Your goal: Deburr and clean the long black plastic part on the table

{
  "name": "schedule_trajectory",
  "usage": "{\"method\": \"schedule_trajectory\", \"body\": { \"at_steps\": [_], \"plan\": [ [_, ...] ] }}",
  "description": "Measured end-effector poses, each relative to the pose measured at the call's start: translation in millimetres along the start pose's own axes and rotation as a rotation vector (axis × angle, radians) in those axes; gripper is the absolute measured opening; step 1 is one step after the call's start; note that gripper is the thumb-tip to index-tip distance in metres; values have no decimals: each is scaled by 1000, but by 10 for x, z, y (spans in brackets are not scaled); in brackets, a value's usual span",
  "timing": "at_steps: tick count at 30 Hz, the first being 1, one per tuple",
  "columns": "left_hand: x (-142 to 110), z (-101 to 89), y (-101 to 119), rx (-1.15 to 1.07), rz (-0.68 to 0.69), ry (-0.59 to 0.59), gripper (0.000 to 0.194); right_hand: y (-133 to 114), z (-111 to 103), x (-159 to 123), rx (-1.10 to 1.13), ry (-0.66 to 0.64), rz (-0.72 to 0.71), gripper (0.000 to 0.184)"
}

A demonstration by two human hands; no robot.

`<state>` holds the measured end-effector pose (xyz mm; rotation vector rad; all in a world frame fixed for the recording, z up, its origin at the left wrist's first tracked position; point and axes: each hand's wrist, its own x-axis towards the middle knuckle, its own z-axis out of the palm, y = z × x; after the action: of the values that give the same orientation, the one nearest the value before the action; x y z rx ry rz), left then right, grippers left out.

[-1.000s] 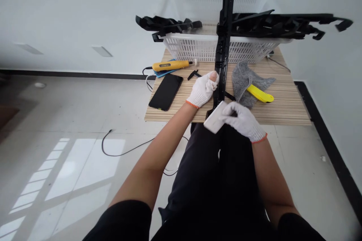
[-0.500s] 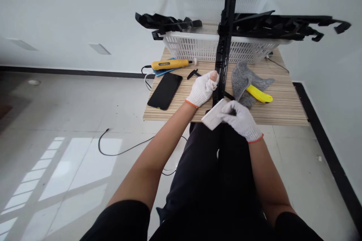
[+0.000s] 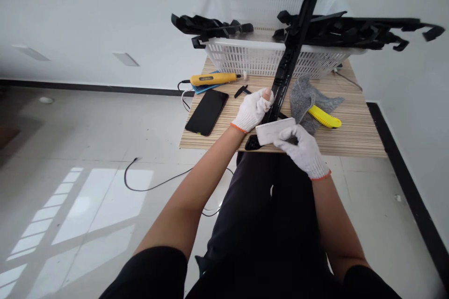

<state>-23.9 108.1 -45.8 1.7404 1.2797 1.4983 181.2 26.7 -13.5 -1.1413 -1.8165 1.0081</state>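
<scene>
My left hand (image 3: 253,110), in a white glove, is closed round a long black plastic strip (image 3: 293,46) that rises from the table's front edge up past the basket and leans to the right. My right hand (image 3: 301,145), also gloved, grips a white flat block (image 3: 275,130) and presses it against the strip's lower end, just above the table edge. Both hands are over the front middle of the wooden table (image 3: 351,131).
A white mesh basket (image 3: 259,58) at the back carries more black strips (image 3: 354,32) across its rim. On the table lie a black phone (image 3: 206,112), a yellow tool (image 3: 212,79) with a cable, a grey cloth (image 3: 306,98) and a yellow cutter (image 3: 322,117).
The black strip has tilted from upright to leaning right at its top. The white block has turned from slanted to nearly level and shifted slightly up along the strip.
</scene>
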Motion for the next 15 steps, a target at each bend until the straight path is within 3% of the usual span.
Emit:
{"method": "schedule_trajectory", "body": {
  "at_steps": [4,8,12,15],
  "plan": [
    [-25,2,74,-50,-21,-13,59,10,-74,-21,119,46,69,27],
    [-56,-38,177,45,-6,2,59,-27,-44,-39,52,-86,7,28],
    [-70,-71,228,185,1,71,63,-75,17,-10,126,105,82,37],
    [-70,-74,230,229,11,100,64,-116,48,19,66,15,30,46]
  ]
}}
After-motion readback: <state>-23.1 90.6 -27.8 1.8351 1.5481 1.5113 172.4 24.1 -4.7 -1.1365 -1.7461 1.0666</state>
